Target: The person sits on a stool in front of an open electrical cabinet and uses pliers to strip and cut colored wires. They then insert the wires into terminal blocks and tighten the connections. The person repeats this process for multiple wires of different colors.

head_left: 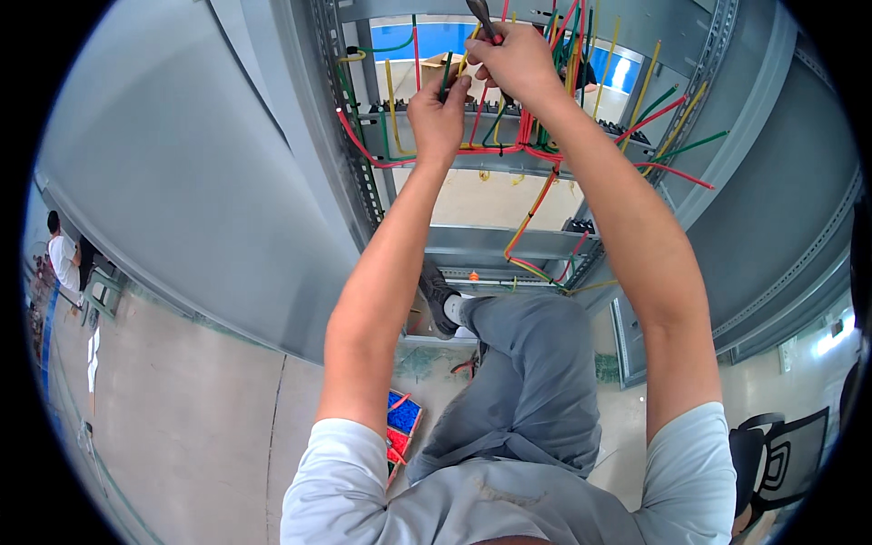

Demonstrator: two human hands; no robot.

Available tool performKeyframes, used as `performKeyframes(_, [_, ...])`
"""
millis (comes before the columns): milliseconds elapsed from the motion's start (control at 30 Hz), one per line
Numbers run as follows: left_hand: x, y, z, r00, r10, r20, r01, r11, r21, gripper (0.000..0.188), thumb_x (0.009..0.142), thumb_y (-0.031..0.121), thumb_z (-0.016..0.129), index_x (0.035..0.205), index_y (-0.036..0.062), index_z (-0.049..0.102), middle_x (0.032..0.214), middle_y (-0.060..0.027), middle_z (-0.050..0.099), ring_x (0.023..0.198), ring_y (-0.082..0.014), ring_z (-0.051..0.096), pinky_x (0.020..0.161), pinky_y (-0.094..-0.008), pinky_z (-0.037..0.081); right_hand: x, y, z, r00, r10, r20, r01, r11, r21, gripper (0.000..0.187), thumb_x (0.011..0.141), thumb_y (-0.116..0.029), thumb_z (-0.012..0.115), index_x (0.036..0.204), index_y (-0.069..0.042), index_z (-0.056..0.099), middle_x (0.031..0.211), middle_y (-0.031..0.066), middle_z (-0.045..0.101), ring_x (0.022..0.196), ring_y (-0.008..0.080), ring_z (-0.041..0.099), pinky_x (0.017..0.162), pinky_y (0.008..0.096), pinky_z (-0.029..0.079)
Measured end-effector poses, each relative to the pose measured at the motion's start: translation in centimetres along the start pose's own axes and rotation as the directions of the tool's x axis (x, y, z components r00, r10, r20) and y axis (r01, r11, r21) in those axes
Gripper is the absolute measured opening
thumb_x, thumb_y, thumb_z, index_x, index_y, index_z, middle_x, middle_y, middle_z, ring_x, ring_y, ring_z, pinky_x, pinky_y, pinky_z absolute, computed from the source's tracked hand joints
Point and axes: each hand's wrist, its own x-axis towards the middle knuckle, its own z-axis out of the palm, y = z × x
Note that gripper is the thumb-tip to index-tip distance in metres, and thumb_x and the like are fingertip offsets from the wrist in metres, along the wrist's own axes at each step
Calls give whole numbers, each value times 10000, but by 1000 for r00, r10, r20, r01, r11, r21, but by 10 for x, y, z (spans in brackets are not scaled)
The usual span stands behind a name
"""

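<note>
Parts box (pixel 415 433) sits far below the fingers, beside the person's left thigh; small blue pieces (pixel 400 417) fill one compartment and red pieces (pixel 397 439) the next, with orange-red items lying across. Its near end is covered by the clothing. Around the fingers stands an open grey metal cabinet (pixel 504 239), holding red, yellow and green wires (pixel 525 136), bundled just below the right hand and fanning out to both sides.

The left fingers (pixel 460 88) pinch a green wire (pixel 447 71) in the upper part of the cabinet; just to their right, the right fingers (pixel 480 49) are closed on a dark tool (pixel 485 18) with a reddish part. That tool's tip is cut off or hidden, so its kind is unclear. A yellow wire (pixel 470 44) passes between the hands; which fingers touch it cannot be told. Behind the left fingers, a cardboard box (pixel 436 65) is partly covered, its contents hard to make out.

Well below the fingers spreads a pale floor (pixel 200 400), with red-handled pliers (pixel 464 367) by the cabinet's base. Far left of them sits another person (pixel 64 259); far lower right, a black chair (pixel 790 459).
</note>
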Motion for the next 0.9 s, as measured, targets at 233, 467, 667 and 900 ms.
performKeyframes(233, [3,6,-11,995,68,69,-72,996,55,222,1006,102,668,1153,-58,711,996,-95,761,888,-141,736,775,-276,565,2,-27,-7,991,-125,39,131,952,-275,249,866,-245,702,902,1,708,824,218,707,811,436,689,726,507,545])
performKeyframes(467, [4,14,-15,974,175,145,-208,942,265,203,987,89,678,1152,-22,716,972,-111,772,873,-110,733,764,-276,550,15,-20,-6,957,-272,98,289,880,-376,244,868,-229,681,913,4,739,864,245,715,849,453,691,765,520,552])
performKeyframes(667, [2,11,-20,982,124,142,-155,962,226,213,984,89,679,1166,-15,714,970,-88,773,911,-97,714,796,-274,541,14,-22,-8,973,-195,124,223,930,-293,237,866,-215,671,908,6,748,812,233,714,796,408,713,734,482,566])
performKeyframes(900, [-28,-15,-27,1000,-7,-14,10,985,175,236,934,139,742,1103,-24,720,884,-114,753,761,-130,672,715,-300,525,0,-38,-20,989,-64,135,86,983,-161,234,873,-229,676,898,-10,755,728,177,725,683,295,747,693,413,584])
